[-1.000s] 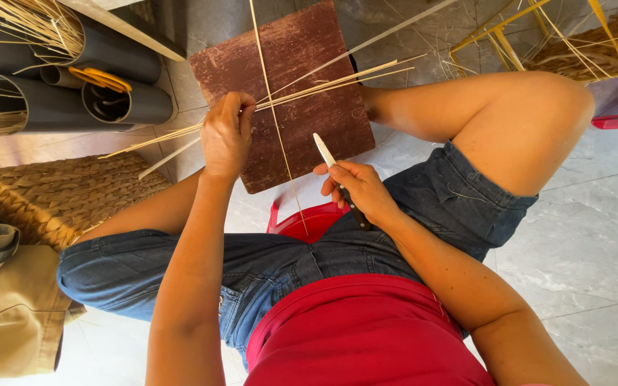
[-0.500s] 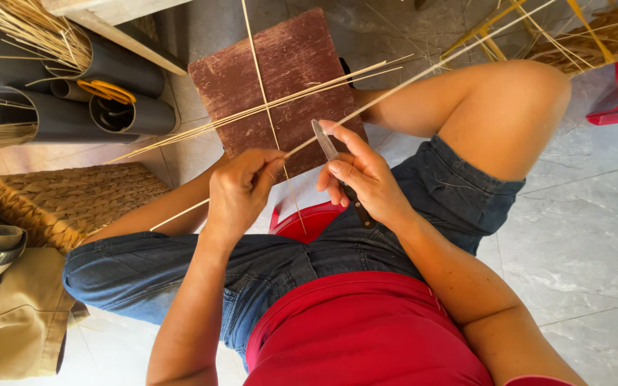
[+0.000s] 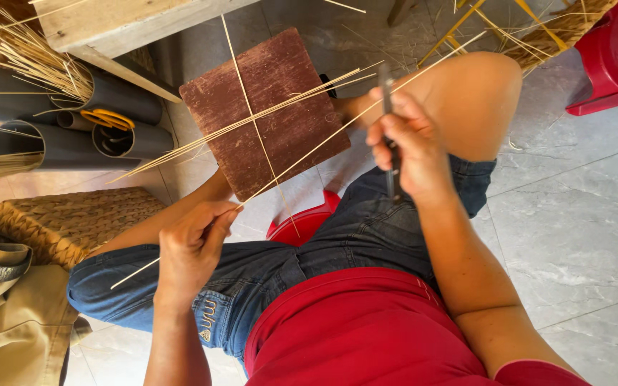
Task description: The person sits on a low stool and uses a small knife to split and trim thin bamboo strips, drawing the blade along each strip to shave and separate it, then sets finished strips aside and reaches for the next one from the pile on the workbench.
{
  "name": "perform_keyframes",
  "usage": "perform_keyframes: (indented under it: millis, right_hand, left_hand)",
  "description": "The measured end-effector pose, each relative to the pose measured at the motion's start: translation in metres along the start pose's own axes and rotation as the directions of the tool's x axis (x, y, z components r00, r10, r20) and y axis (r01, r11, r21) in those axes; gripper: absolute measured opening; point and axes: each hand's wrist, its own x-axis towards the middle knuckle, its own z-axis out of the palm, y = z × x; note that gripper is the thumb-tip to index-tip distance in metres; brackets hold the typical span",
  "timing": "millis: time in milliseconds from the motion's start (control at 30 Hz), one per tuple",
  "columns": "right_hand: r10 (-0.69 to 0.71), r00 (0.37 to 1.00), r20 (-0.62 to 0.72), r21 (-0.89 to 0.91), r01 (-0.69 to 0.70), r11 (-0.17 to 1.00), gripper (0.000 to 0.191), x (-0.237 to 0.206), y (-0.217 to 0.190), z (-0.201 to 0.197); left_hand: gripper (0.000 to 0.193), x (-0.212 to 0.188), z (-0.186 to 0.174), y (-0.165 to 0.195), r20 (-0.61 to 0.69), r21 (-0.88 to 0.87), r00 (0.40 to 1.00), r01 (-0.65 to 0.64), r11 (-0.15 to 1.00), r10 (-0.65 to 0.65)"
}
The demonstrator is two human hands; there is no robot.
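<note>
Bamboo strip (image 3: 302, 161): thin, light, springy, splinters if kinked, so I hold it near the end, not mid-span. It runs from my left hand (image 3: 191, 250) diagonally across the brown wooden block (image 3: 266, 114) past my right knee. Left hand pinched shut on the strip's near end; right hand (image 3: 405, 146) clenched on the knife (image 3: 388, 93), blade against the strip. Versus 0.5 s ago: right hand and knife moved up and out along the strip, left pulled back toward my thigh. Grey tubes (image 3: 59, 146) of splints sit left.
</note>
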Motion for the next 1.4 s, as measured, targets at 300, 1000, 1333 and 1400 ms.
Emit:
perform_keyframes:
  millis: [300, 1000, 1333, 1400]
  right_hand:
    - [-0.254, 0.941, -0.222, 0.038, 0.268, 0.963, 0.036, -0.009, -0.045, -0.075]
    - [0.114, 0.964, 0.242, -0.299, -0.038, 0.954, 0.037, -0.031, 0.003, 0.056]
    - [-0.192, 0.979, -0.071, 0.016, 0.193, 0.981, 0.035, -0.016, -0.047, -0.03]
    - [-0.231, 0.963, -0.14, 0.003, 0.234, 0.972, 0.034, -0.017, -0.051, -0.032]
  left_hand:
    - [0.008, -0.039, -0.024, -0.004, -0.078, -0.037, 0.994, 0.067, 0.997, -0.07]
    - [0.012, -0.031, 0.005, 0.0, 0.13, -0.3, 0.983, 0.161, 0.94, -0.127]
    - [0.013, -0.056, -0.031, -0.024, 0.162, -0.303, 0.977, 0.183, 0.935, -0.138]
    - [0.013, -0.058, -0.034, -0.024, 0.143, -0.292, 0.976, 0.203, 0.935, -0.167]
